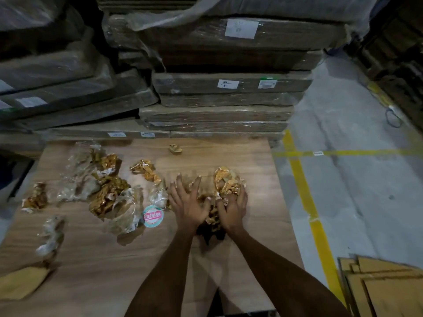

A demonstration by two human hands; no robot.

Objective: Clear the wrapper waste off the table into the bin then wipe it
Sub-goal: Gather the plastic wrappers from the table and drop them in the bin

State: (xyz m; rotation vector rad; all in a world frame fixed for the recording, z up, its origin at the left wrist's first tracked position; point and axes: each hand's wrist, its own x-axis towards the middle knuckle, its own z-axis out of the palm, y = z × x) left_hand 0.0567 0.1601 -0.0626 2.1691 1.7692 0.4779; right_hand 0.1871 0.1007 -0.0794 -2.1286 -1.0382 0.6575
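Left hand (186, 203), fingers spread, and right hand (233, 205), fingers curled, gather a wrapper heap (225, 184) lying lengthwise toward the table's (114, 259) far edge, near its right edge; loose wrappers (107, 191) lie left.

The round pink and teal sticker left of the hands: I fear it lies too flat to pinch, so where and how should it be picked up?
The round sticker seems to lie flat on the table, leaving little edge to pinch. Its near-right edge looks bare, while clear wrappers crowd its left and far sides. Probably come from that near-right side with the left hand, lift the rim with a fingertip, then pinch it.
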